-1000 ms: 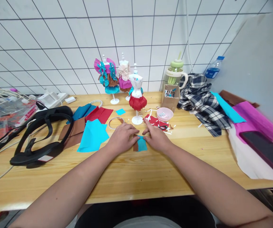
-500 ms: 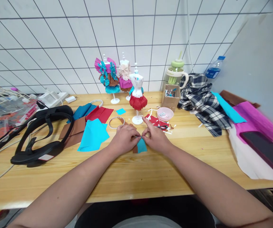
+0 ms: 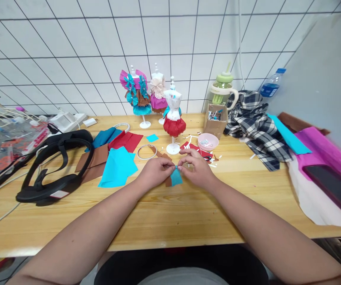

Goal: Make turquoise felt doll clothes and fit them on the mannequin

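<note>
While both hands meet at mid-bench, the parts read as follows.
Left hand (image 3: 155, 171): fingers pinched narrow on the top left edge of the small blue and brown paper piece (image 3: 175, 177).
Right hand (image 3: 196, 168): fingers curled and pinched on the same piece's top edge, touching the left fingertips.
Small blue and brown paper piece: held between the two hands just above the bench (image 3: 170, 213), near the middle; blue face forward, brown layer showing at its left.
Paper sheets (image 3: 115, 166): blue, brown and red sheets lying flat, left of the hands.
Ring (image 3: 146, 152): thin white hoop lying flat, just beyond the left hand.
Red-skirted mannequin (image 3: 173, 118): upright on a white stand, beyond the hands; two further dressed mannequins behind it by the tiled wall.
Pink dish (image 3: 207, 141): far right of the hands, among red scraps and white snippets.
Black headset (image 3: 54, 166): far left on the bench.
Plaid cloth (image 3: 253, 122): heaped at the far right.
</note>
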A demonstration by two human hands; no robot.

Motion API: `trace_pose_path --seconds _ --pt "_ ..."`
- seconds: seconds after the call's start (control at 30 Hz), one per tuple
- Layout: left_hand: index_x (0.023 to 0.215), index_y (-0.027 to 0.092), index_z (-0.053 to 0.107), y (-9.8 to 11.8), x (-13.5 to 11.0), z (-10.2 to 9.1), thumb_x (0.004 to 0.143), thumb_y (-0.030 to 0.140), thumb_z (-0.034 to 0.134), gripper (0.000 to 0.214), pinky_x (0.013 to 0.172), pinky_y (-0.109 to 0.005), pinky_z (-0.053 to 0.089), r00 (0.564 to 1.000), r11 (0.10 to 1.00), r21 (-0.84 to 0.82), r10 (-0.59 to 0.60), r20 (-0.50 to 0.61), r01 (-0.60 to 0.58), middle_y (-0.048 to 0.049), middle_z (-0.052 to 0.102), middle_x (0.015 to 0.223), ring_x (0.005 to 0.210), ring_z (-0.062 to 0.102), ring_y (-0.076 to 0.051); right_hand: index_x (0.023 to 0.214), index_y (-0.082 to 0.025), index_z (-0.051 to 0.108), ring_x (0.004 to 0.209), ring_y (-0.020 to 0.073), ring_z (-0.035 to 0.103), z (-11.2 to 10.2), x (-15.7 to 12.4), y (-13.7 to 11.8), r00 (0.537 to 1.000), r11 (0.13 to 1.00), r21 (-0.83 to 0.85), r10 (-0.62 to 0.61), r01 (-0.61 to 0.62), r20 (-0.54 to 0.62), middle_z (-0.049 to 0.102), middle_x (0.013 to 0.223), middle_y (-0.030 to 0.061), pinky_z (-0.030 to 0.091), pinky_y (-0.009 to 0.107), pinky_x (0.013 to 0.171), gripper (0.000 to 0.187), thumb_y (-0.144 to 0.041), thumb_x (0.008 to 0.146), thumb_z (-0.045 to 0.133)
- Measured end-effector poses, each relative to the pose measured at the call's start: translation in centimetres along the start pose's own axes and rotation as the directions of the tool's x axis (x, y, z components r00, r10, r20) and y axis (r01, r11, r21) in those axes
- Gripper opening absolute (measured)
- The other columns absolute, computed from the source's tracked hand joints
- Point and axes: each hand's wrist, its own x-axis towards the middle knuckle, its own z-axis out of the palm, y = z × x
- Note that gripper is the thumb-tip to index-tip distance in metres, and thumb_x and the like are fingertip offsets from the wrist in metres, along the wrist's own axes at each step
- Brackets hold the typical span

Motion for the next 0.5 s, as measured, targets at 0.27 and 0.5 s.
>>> trace_pose_path --seconds 0.27,0.5 --pt "0.083 0.019 0.074 0.34 0.0 -0.04 0.081 0.035 0.062 0.02 0.069 -0.024 0.048 1.0 0.996 -0.088 -0.01 -0.015 0.009 -0.0014 0.075 0.084 0.079 0.067 -0.017 0.081 -0.023 0.072 0.112 0.0236 0.056 0.29 -0.08 0.58 1.0 0.994 -0.106 0.0 0.002 0.015 0.06 0.118 0.0076 0.043 0.042 0.098 0.007 -0.018 0.078 0.067" --pt "0.083 0.02 0.075 0.18 0.12 -0.1 0.08 0.036 0.064 0.02 0.071 -0.025 0.049 1.0 0.993 -0.113 0.011 0.001 -0.011 -0.0003 0.076 0.083 0.078 0.067 -0.017 0.082 -0.022 0.072 0.111 0.024 0.056 0.17 -0.14 0.64 0.999 0.986 -0.161 -0.038 0.037 -0.001 0.06 0.117 0.0081 0.045 0.042 0.096 0.006 -0.02 0.08 0.066"
